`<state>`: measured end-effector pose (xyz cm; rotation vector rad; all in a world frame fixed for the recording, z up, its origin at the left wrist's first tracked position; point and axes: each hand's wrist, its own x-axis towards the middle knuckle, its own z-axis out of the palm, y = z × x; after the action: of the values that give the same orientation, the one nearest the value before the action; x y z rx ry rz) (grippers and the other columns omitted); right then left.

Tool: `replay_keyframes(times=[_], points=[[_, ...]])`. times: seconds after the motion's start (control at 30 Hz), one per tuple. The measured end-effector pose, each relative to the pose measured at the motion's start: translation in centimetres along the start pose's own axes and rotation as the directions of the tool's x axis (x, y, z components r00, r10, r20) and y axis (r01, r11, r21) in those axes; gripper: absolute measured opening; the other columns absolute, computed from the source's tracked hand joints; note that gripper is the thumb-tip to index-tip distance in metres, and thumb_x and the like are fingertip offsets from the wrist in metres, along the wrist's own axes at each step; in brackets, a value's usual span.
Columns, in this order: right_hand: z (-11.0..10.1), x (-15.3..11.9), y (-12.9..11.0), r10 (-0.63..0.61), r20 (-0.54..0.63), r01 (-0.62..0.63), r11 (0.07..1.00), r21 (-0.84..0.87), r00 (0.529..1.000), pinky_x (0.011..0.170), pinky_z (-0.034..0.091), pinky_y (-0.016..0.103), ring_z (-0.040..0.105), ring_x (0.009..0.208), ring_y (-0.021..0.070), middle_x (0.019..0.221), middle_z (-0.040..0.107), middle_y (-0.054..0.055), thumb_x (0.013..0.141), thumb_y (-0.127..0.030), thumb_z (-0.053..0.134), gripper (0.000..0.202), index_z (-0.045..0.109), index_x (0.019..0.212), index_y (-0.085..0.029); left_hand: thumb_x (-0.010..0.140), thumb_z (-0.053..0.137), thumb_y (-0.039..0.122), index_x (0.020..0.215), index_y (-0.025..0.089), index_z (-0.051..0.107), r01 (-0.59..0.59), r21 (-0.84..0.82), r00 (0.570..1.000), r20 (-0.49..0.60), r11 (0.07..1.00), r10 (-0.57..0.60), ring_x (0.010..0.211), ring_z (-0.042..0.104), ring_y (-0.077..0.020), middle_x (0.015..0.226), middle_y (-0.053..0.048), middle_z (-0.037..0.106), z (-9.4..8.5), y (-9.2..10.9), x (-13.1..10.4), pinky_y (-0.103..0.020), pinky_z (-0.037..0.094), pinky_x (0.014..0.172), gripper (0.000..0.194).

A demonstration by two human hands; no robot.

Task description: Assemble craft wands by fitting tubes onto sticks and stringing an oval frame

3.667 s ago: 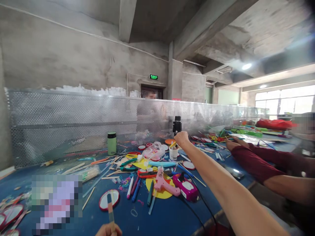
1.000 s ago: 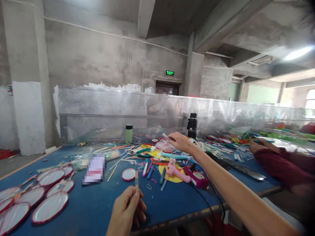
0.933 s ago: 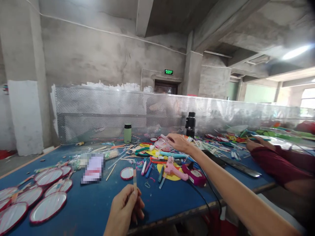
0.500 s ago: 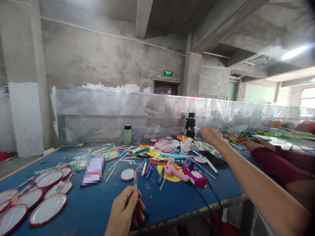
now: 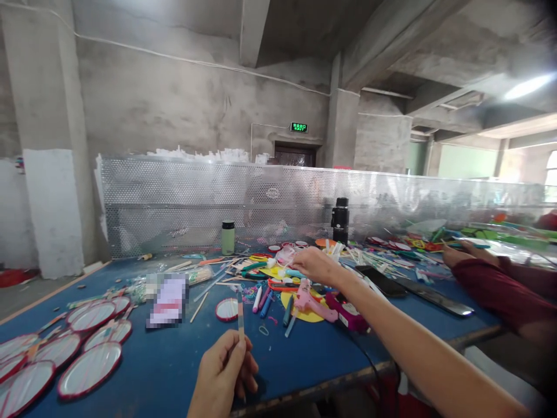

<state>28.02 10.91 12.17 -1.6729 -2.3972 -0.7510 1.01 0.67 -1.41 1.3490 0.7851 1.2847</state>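
Note:
My left hand (image 5: pixel 228 366) is closed on a thin flat stick (image 5: pixel 241 316), held upright near the table's front edge. Behind the stick lies a small round disc with a red rim (image 5: pixel 227 309). My right hand (image 5: pixel 314 266) reaches over the pile at the middle of the table, beside a pink clear-wrapped bundle (image 5: pixel 285 255). Its fingers point left and are bent, and what they hold, if anything, cannot be made out. Below that hand a pink glue gun (image 5: pixel 310 301) rests on a yellow disc (image 5: pixel 300 307), next to a purple box (image 5: pixel 346 312).
Red-rimmed oval discs (image 5: pixel 89 370) cover the left of the blue table (image 5: pixel 165 371). A green bottle (image 5: pixel 227 238) and a black flask (image 5: pixel 340 220) stand near the perforated metal screen (image 5: pixel 195 203). Dark phones (image 5: pixel 380 281) lie at right, near another person's maroon sleeve (image 5: pixel 487 276).
My right hand has moved left from beside the black flask to over the pile, uncovering more of the table at right. My left hand still holds the stick, almost unmoved.

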Motion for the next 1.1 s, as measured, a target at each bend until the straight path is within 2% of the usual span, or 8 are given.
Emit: replay_keyframes(times=[0.27, 0.5, 0.67, 0.77, 0.9, 0.97, 1.03, 1.1], points=[[1.3, 2.0, -1.6, -0.046, 0.028, 0.047, 0.999, -0.018, 0.999, 0.063, 0.036, 0.024, 0.066, 0.078, 0.0201, 0.081, 0.073, 0.011, 0.089, -0.017, 0.047, 0.027, 0.072, 0.081, -0.015, 0.085, 0.054, 0.054, 0.077, 0.017, 0.056, -0.005, 0.01, 1.0, 0.018, 1.0, 0.005, 0.043, 0.06, -0.0107, 0.059, 0.0, 0.064, -0.1, 0.1, -0.1, -0.016, 0.036, 0.039, 0.038], [4.1, 2.2, -6.6, -0.256, 0.082, 0.254, 0.966, 0.042, 0.963, 0.071, 0.04, 0.023, 0.065, 0.086, 0.0173, 0.088, 0.073, 0.008, 0.087, -0.014, 0.053, 0.02, 0.072, 0.085, -0.017, 0.084, 0.054, 0.054, 0.075, 0.017, 0.055, 0.012, 0.029, 1.0, 0.022, 1.0, -0.013, 0.043, 0.061, -0.011, 0.058, 0.001, 0.063, -0.1, 0.2, 0.1, -0.016, 0.035, 0.038, 0.039], [4.8, 3.6, -8.7, -0.274, 0.094, 0.275, 0.961, -0.001, 0.957, 0.071, 0.043, 0.024, 0.066, 0.086, 0.018, 0.088, 0.072, 0.01, 0.088, -0.012, 0.053, 0.019, 0.071, 0.084, -0.015, 0.081, 0.055, 0.058, 0.074, 0.016, 0.055, 0.021, 0.036, 0.999, 0.036, 0.999, -0.022, 0.042, 0.06, -0.0113, 0.057, 0.0, 0.064, -0.2, 0.0, 0.4, -0.016, 0.033, 0.037, 0.042], [4.6, 4.5, -8.4, -0.238, 0.113, 0.245, 0.968, -0.056, 0.965, 0.074, 0.047, 0.027, 0.066, 0.085, 0.017, 0.088, 0.071, 0.007, 0.09, -0.016, 0.055, 0.015, 0.069, 0.085, -0.014, 0.079, 0.056, 0.059, 0.073, 0.016, 0.055, 0.028, 0.031, 0.998, 0.05, 0.999, -0.029, 0.041, 0.06, -0.0114, 0.056, -0.001, 0.065, -0.2, -0.2, 0.5, -0.016, 0.033, 0.037, 0.044], [3.4, 4.9, -5.4, -0.106, 0.094, 0.12, 0.981, -0.152, 0.99, 0.08, 0.053, 0.036, 0.064, 0.088, 0.0169, 0.099, 0.066, 0.005, 0.092, -0.031, 0.058, 0.021, 0.063, 0.1, -0.012, 0.078, 0.056, 0.062, 0.072, 0.016, 0.055, 0.04, 0.019, 0.998, 0.044, 0.999, -0.041, 0.04, 0.06, -0.0117, 0.055, -0.001, 0.064, -0.2, -0.2, 0.6, -0.016, 0.034, 0.038, 0.046], [3.0, 4.7, -4.3, -0.073, 0.072, 0.085, 0.979, -0.184, 0.995, 0.08, 0.053, 0.037, 0.064, 0.088, 0.0175, 0.099, 0.066, 0.006, 0.093, -0.03, 0.058, 0.021, 0.063, 0.101, -0.012, 0.078, 0.057, 0.062, 0.072, 0.016, 0.055, 0.039, 0.012, 0.999, 0.037, 0.999, -0.04, 0.041, 0.06, -0.0119, 0.055, -0.001, 0.064, -0.2, -0.2, 0.5, -0.017, 0.034, 0.038, 0.046], [3.0, 4.4, -4.4, -0.12, 0.067, 0.13, 0.975, -0.182, 0.991, 0.077, 0.05, 0.034, 0.064, 0.085, 0.0178, 0.09, 0.068, 0.007, 0.092, -0.021, 0.057, 0.014, 0.066, 0.091, -0.01, 0.078, 0.057, 0.06, 0.071, 0.016, 0.055, 0.038, 0.01, 0.998, 0.043, 0.999, -0.038, 0.041, 0.061, -0.012, 0.055, -0.001, 0.064, -0.2, 0.0, 0.4, -0.017, 0.034, 0.038, 0.044], [3.6, 4.1, -5.8, -0.228, 0.076, 0.237, 0.96, -0.151, 0.971, 0.072, 0.045, 0.029, 0.064, 0.082, 0.0172, 0.084, 0.07, 0.01, 0.088, -0.012, 0.057, 0.014, 0.07, 0.083, -0.011, 0.08, 0.056, 0.057, 0.072, 0.016, 0.055, 0.044, 0.011, 0.998, 0.051, 0.999, -0.045, 0.042, 0.061, -0.0121, 0.056, -0.001, 0.065, -0.3, 0.1, 0.4, -0.017, 0.034, 0.038, 0.042]])
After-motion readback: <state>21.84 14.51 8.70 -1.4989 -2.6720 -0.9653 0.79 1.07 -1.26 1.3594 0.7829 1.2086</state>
